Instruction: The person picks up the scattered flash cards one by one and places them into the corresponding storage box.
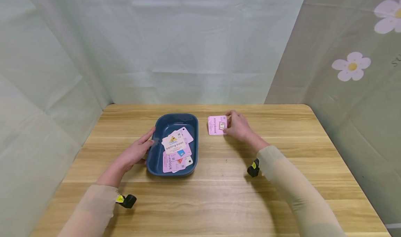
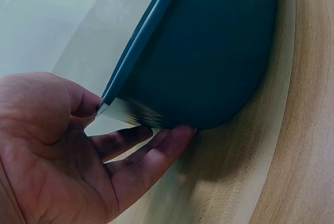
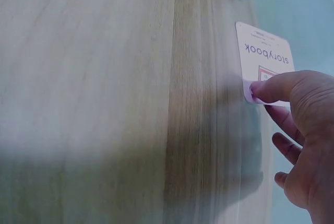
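My left hand [image 1: 138, 151] holds the left side of a dark blue plastic bin [image 1: 150, 164]. In the left wrist view the thumb is at the bin's rim [image 2: 136, 44], with the other fingers against its lower side. Several picture cards lie overlapping inside, a cream "sailing boat" card [image 1: 174, 143] on top and pink ones around it. To the right of the bin, my right hand [image 1: 239, 127] pinches the edge of a pink "storybook" card [image 1: 214, 125]. The thumb lies over the card's picture and a finger is underneath, as the right wrist view shows.
The wood-grain table [image 1: 219, 205] has rounded far corners. Pale cloth [image 1: 188, 56] hangs behind it and along both sides, with printed flowers [image 1: 352, 66] at the right. Each wrist wears a small black camera, one of them [image 1: 253, 168] on the right sleeve.
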Tool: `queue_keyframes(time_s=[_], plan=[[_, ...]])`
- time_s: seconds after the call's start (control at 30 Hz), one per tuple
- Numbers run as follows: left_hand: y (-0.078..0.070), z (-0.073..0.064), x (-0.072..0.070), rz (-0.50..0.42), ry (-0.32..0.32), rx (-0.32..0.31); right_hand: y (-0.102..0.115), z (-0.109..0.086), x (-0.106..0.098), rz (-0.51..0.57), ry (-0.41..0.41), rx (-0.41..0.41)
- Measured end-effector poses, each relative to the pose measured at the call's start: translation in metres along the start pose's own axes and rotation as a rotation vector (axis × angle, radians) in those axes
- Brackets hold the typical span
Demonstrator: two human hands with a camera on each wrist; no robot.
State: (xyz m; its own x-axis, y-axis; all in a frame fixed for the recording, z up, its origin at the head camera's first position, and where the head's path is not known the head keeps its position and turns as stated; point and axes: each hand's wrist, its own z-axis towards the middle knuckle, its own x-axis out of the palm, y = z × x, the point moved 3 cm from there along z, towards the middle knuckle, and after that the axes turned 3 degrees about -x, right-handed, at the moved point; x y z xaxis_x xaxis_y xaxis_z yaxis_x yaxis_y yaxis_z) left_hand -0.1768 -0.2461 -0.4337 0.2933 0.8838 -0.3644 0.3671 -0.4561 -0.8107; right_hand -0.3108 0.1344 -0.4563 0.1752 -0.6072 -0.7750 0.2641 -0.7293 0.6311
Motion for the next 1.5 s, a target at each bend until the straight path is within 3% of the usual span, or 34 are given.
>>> queue_keyframes(time_s=[0.4,1.17,1.5], plan=[[0.0,0.001,0.0,-0.002,0.002,-0.01,-0.004,-0.001,-0.001,0.18,0.032,0.015],[-0.001,0.003,0.001,-0.001,0.007,0.002,-0.002,-0.004,-0.008,0.129,-0.006,0.034],[-0.001,0.004,0.001,-0.018,0.013,0.01,0.007,-0.006,-0.019,0.194,-0.028,0.052]])
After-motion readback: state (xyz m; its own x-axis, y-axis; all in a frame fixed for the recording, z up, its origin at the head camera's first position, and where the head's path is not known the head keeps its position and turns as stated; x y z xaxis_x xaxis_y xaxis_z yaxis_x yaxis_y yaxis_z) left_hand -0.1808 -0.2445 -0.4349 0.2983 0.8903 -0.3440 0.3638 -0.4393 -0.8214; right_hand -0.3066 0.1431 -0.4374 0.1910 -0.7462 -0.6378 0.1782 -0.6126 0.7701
